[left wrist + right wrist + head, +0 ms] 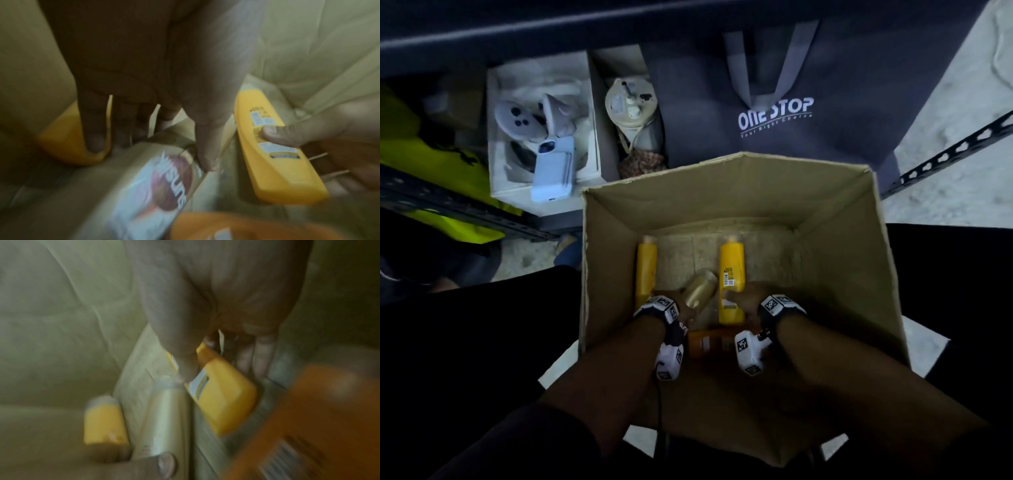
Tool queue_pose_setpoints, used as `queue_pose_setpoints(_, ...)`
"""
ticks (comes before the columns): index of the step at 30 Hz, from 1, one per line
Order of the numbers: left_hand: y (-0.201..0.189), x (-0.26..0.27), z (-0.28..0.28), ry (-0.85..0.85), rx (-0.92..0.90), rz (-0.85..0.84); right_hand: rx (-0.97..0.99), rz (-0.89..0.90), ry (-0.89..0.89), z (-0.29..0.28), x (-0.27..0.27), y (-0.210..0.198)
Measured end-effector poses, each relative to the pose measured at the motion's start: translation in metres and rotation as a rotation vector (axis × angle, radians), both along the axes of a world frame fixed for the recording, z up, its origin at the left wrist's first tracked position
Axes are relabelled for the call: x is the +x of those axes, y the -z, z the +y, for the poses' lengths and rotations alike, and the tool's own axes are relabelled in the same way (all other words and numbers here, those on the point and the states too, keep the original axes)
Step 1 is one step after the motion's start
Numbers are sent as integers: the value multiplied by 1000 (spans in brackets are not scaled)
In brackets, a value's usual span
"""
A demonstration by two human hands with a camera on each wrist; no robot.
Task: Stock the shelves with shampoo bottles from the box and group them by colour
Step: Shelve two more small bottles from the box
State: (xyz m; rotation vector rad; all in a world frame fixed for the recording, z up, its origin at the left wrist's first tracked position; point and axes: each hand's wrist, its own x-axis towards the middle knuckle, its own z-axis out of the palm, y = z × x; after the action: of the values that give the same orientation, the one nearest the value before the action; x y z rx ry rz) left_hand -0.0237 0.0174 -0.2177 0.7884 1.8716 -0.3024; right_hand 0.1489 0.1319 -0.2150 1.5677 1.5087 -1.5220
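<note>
An open cardboard box (859,274) holds several shampoo bottles lying down. My left hand (673,298) (168,129) grips a gold bottle (700,287) (144,178), thumb on one side and fingers on the other; the bottle is tilted. My right hand (741,301) (218,366) grips a yellow bottle (731,274) (224,402) near its lower end, the thumb pressing its back label. A second yellow bottle (645,270) (69,142) lies along the left wall. An orange bottle (710,342) (308,426) lies crosswise under my wrists.
Behind the box stands a grey "ONE STOP" tote bag (774,113). A white box with controllers and a phone (541,137) sits at the back left, a flask (630,102) beside it. Perforated black shelf rails (955,150) cross at right and left.
</note>
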Motion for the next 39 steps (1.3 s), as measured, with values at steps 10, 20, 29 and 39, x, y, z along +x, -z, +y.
queue_pose_setpoints(10,-72,2,9,-167,215,108,288,93,248,6,-4,-63)
queue_pose_setpoints(20,-115,14,18,101,405,187,211,267,497,-5,-6,-99)
queue_pose_setpoints(29,-116,21,20,60,488,134,3,393,612,-10,-7,-110)
queue_pose_setpoints(39,-106,21,22,-22,505,16,153,360,474,-7,-10,-97)
